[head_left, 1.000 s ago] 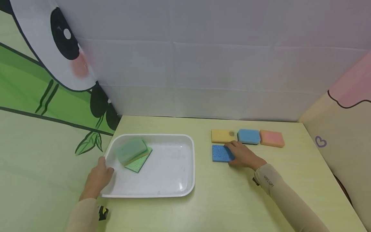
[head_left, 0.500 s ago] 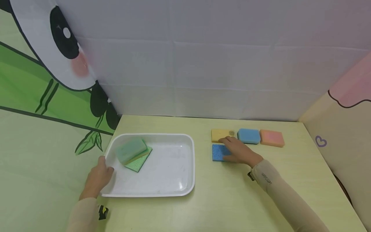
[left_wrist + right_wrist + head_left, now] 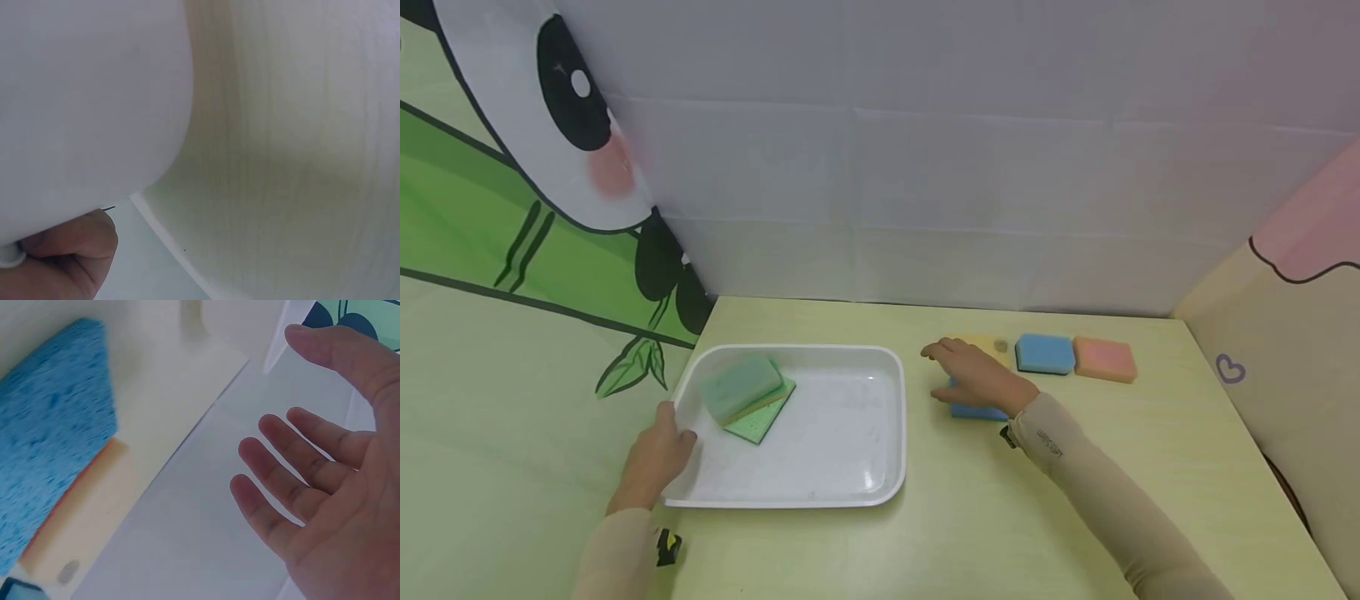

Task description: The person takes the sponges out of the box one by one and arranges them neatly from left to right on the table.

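Note:
My left hand (image 3: pixel 655 454) grips the left rim of a white tray (image 3: pixel 835 442); in the left wrist view thumb and fingers (image 3: pixel 81 240) close on the rim. Inside the tray, a pale green sponge (image 3: pixel 739 389) lies partly over a flat, brighter green sponge (image 3: pixel 758 427). My right hand (image 3: pixel 977 375) is raised over a speckled blue sponge (image 3: pixel 977 412) and a yellow sponge (image 3: pixel 985 342), partly covering both in the head view. Its fingers are spread with nothing in them, and the palm (image 3: pixel 350 537) shows bare in the right wrist view.
A light blue sponge (image 3: pixel 1045 353) and a pink-orange sponge (image 3: pixel 1103 358) lie in a row right of the yellow one. The pale wooden table (image 3: pixel 925 533) meets a white cloth wall (image 3: pixel 925 200) at the back. Printed panels stand at both sides.
My right hand has moved left off the speckled blue sponge, without it, toward the tray. The sponges stay in place, and the left hand still holds the tray rim.

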Tool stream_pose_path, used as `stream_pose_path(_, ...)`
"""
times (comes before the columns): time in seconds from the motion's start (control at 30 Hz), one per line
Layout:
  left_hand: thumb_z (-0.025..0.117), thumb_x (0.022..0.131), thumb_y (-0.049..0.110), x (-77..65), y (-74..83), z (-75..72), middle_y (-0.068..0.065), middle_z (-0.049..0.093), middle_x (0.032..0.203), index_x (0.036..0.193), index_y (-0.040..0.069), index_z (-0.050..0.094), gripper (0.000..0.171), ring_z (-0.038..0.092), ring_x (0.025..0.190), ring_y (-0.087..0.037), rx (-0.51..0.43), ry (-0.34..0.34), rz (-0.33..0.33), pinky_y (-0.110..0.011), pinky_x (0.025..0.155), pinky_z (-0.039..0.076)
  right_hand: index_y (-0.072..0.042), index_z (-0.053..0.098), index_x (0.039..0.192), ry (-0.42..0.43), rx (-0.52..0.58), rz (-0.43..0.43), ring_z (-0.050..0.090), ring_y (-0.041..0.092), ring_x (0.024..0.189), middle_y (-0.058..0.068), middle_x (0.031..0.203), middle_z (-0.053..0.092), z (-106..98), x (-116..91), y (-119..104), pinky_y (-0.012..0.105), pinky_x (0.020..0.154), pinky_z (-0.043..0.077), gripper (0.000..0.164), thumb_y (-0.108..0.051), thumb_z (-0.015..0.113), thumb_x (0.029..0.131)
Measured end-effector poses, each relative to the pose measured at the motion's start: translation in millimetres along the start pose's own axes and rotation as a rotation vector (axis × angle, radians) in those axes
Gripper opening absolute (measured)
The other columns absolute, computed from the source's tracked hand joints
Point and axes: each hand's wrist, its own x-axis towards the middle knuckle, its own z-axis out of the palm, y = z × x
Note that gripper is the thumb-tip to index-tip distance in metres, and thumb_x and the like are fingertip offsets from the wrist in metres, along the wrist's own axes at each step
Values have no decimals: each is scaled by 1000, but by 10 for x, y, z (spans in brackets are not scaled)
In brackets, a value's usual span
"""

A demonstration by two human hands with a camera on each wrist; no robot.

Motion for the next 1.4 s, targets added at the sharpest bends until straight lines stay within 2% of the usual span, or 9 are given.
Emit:
stream_pose_path(0.33,45,98,14,8,10,14,-46,49,118,139,-12,20,54,61,87,-45,2,5,0,-51,65,50,-5,56,135,12,-80,-59,54,27,117,9,129,57,0,365,-291,43,97,46,57,-27,78,88)
stream_pose_path(0.8,45,98,12,-45,90,15,-47,48,118,138,-13,21,53,60,88,-46,-7,9,7,-53,68,49,-6,53,139,-56,-239,-143,56,24,113,7,128,58,73,878,-832,37,91,47,58,-31,73,91)
stream_pose_path(1.03,45,98,12,-40,92,45,-45,50,119,140,-11,21,53,60,90,-46,-24,20,-1,-53,68,50,-7,49,144,-77,-245,-154,53,22,117,6,134,55,139,1117,-1082,34,93,45,60,-32,70,93)
stream_pose_path(1.4,45,97,13,-42,136,97,-45,51,116,140,-9,21,53,61,85,-42,-30,10,-1,-50,64,49,-9,47,146,-94,-256,-165,51,20,120,5,139,52,361,1384,-1335,32,93,46,63,-33,70,93)
